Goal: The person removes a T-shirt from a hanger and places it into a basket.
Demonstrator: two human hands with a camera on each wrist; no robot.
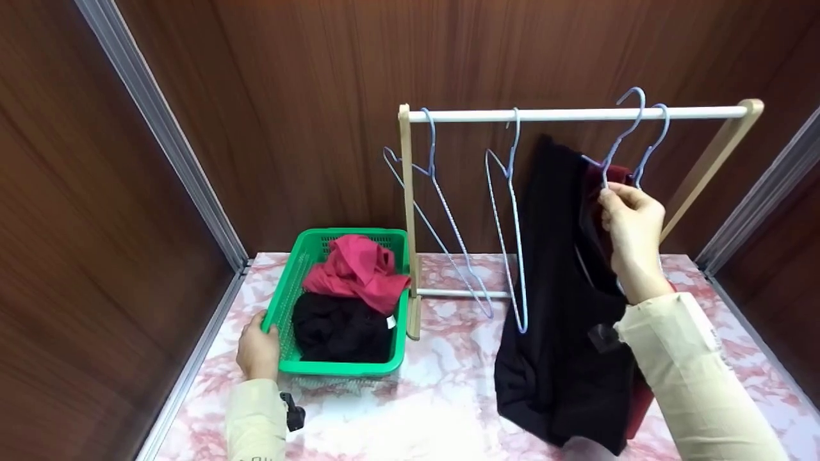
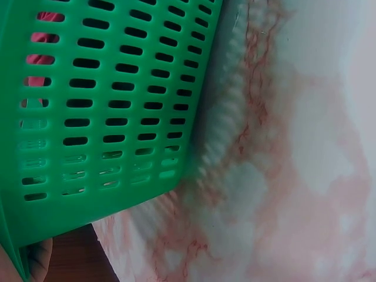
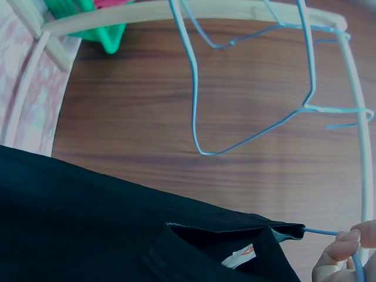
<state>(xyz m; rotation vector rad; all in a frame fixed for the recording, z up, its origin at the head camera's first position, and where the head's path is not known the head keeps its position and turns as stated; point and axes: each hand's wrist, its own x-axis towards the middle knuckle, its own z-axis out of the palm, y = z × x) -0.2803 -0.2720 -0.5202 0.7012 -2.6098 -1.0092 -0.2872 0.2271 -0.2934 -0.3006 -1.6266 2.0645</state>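
Observation:
My left hand (image 1: 259, 349) grips the left rim of a green plastic basket (image 1: 343, 367), thumb on the inner side. Inside it lie a crumpled pink-red cloth (image 1: 359, 269) and a black cloth (image 1: 343, 330) with a small white tag. My right hand (image 1: 634, 224) pinches a thin blue-purple wire hanger (image 1: 608, 163) just under its hook. That hook overlaps the white rail (image 1: 474, 116) in the head view. From this hanger hangs a black garment (image 1: 557, 333); its opening with a white label (image 3: 239, 256) faces the right wrist camera. Partly hidden behind is a dark red garment (image 1: 642, 406).
Two bare wire hangers (image 1: 453, 218) hang from the rail's left half. Another hanger (image 1: 664, 121) hooks on near the right end. The rack's wooden left leg (image 1: 410, 211) stands against the basket's right side. Brown wood-grain panels (image 1: 307, 115) enclose the marbled tabletop (image 1: 448, 358).

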